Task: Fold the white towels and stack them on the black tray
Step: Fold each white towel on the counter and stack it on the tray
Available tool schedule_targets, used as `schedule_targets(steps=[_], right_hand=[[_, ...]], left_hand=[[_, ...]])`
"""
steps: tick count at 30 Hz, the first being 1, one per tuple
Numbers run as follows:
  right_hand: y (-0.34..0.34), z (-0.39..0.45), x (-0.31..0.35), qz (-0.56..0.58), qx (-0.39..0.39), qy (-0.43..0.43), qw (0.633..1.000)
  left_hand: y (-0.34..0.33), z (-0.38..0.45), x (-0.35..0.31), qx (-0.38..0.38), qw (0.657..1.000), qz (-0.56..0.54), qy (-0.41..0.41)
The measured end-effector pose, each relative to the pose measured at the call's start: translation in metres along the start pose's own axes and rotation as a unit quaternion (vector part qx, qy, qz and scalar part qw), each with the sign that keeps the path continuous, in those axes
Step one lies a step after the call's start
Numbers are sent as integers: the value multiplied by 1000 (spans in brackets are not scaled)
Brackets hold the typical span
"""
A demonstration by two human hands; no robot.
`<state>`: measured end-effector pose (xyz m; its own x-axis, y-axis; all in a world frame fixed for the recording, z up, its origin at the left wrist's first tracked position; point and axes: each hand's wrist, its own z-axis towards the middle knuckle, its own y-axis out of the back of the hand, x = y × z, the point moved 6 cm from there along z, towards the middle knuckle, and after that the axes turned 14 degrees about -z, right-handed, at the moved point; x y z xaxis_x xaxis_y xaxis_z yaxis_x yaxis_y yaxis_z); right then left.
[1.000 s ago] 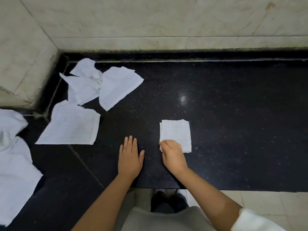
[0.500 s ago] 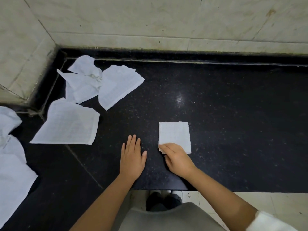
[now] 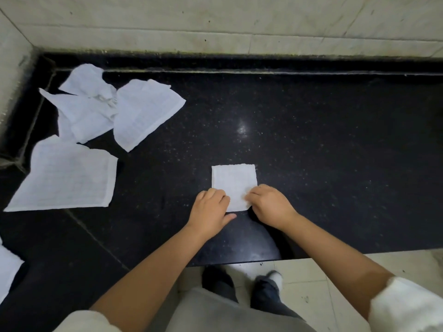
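Note:
A small folded white towel point(image 3: 233, 182) lies flat on the black stone counter point(image 3: 323, 152), near its front edge. My left hand point(image 3: 209, 210) has its fingers curled on the towel's near left corner. My right hand point(image 3: 269, 204) pinches the near right corner. Both hands cover the towel's near edge. Several unfolded white towels lie at the left: a flat one point(image 3: 64, 176), and a crumpled heap point(image 3: 86, 109) with another spread towel point(image 3: 143, 111) beside it. I see no separate black tray.
A pale tiled wall point(image 3: 227, 22) rises behind the counter and at the far left. More white cloth point(image 3: 7, 269) shows at the lower left edge. Beyond the counter's front edge are a tiled floor point(image 3: 311, 279) and my feet.
My left hand moved from lying flat on the counter over to the folded towel's left corner. My right hand shifted to the right corner. The view moved slightly nearer.

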<state>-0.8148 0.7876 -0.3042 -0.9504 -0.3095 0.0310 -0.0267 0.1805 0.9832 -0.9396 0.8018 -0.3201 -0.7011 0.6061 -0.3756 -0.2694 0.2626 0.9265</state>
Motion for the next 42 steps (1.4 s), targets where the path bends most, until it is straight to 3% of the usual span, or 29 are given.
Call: schedule_targets(steps=[5, 9, 15, 20, 23, 28, 36, 42], right_hand=[[23, -17, -25, 78, -13, -39, 996], [30, -56, -72, 97, -21, -82, 992], [52, -175, -191, 160, -70, -195, 965], [68, -302, -298, 174, -131, -299, 929], [73, -367, -351, 164, -141, -355, 910], [95, -443, -439, 104, -130, -416, 894], [180, -510, -603, -37, -135, -428, 893], [267, -532, -736, -96, -132, -407, 899]], left_hand=[[2, 12, -19, -12, 998, 55, -26], [6, 43, -70, -17, 996, 66, -61], [-3, 111, -212, -11, 982, 52, -182], [-29, 163, -360, 49, 977, -33, -204], [-48, 187, -445, 91, 971, -54, -216], [-63, 246, -555, 92, 945, -113, -293], [-49, 370, -706, -7, 914, -233, -332], [-1, 483, -806, -62, 910, -194, -360]])
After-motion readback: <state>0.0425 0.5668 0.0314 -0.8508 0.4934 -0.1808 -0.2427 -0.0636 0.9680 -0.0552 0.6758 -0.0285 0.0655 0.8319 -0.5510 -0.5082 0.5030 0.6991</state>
